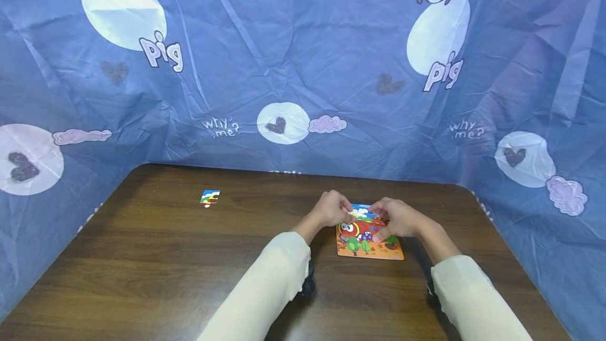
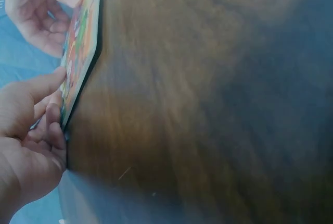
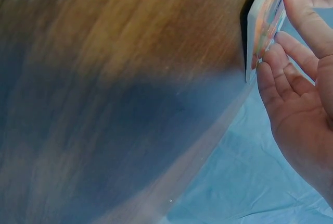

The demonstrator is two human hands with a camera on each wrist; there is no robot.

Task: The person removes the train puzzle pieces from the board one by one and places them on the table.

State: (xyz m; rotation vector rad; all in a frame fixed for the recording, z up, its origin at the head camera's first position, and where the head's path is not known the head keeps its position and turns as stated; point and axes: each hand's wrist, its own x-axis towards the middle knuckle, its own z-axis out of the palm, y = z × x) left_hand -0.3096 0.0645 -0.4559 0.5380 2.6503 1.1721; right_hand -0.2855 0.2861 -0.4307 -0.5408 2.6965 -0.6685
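Observation:
A colourful jigsaw puzzle [image 1: 369, 249] in a flat frame lies on the table, showing a red cartoon figure, green trees and an orange ground. My left hand [image 1: 333, 208] is at its upper left edge, thumb on the face and fingers curled by the rim; in the left wrist view the left hand [image 2: 31, 140] grips that edge. Across the upper right part spreads my right hand [image 1: 400, 218], its thumb on the picture and its fingertips at the far side. In the right wrist view the right hand [image 3: 302, 88] touches the puzzle [image 3: 265, 23]. Both hands partly cover the picture.
A small loose group of puzzle pieces [image 1: 209, 197], blue, green and yellow, lies at the far left of the brown wooden table [image 1: 189, 272]. Blue printed cloth [image 1: 284, 67] hangs behind the table and along its sides.

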